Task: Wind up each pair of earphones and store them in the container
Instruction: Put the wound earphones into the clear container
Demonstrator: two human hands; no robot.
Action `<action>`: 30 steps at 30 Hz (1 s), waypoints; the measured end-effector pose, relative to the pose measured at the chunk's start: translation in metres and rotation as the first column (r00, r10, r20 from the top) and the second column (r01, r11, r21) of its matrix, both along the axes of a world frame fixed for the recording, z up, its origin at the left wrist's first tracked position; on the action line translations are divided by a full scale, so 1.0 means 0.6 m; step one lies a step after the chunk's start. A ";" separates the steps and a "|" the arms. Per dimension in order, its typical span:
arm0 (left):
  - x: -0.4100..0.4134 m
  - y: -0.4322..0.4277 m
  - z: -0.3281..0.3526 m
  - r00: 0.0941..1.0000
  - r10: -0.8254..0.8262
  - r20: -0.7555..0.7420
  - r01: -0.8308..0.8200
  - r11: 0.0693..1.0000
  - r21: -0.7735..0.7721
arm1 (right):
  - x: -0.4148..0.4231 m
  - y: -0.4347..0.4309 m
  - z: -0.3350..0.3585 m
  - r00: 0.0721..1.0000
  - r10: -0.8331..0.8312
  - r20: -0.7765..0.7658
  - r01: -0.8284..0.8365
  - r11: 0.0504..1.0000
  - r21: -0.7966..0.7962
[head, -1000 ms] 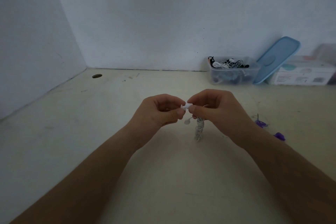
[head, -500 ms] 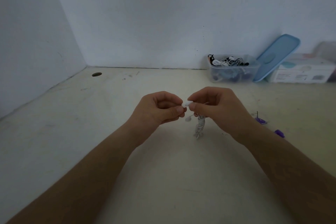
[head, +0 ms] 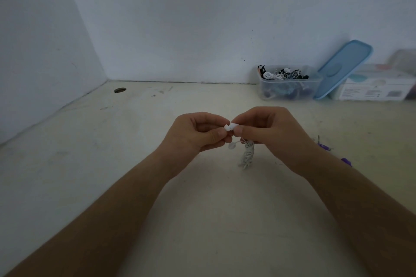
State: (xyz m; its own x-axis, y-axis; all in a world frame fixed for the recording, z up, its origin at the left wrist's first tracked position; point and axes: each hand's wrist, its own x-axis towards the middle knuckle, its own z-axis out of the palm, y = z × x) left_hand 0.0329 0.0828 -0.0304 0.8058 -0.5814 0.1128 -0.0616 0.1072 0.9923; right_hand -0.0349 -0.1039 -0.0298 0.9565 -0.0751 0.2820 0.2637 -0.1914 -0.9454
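Both forearms reach in over the desk. The hands meet just above it.

Left hand: fingers curled, thumb and forefinger tips pinching a small white end piece. Plug or earbud, cannot tell.

Right hand: fingers curled, pinching the same piece from the opposite side and gripping the top of the wound white earphones. The coil hangs straight down below these fingers. Whether its lower end touches the desk is not resolvable. One earbud dangles loose just under the left fingertips, beside the coil.

Judgement: the right hand acts as anchor so the turns cannot slip, while the left works the free end, probably tucking it in to lock the coil. Winding of this pair looks nearly finished; storing is not yet done.

To the right of the right fingers, on the desk: two small purple items, blurred, identity unclear.

Well beyond the fingers, against the wall: a clear plastic container holding black and white earphones. Its blue lid leans between it and a white carton, presumably left off so each coil can drop straight in.

Far beyond the left fingers: a round hole in the desk.
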 end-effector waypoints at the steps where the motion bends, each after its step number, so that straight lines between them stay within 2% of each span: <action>1: -0.001 0.000 0.001 1.000 -0.005 0.001 0.005 1.000 -0.002 | 0.000 0.000 0.000 1.000 0.003 -0.002 -0.003 1.000 0.000; 30: -0.007 0.003 0.008 0.999 -0.042 -0.021 0.043 0.997 0.061 | -0.006 -0.006 0.007 0.994 0.104 -0.018 -0.105 0.993 -0.048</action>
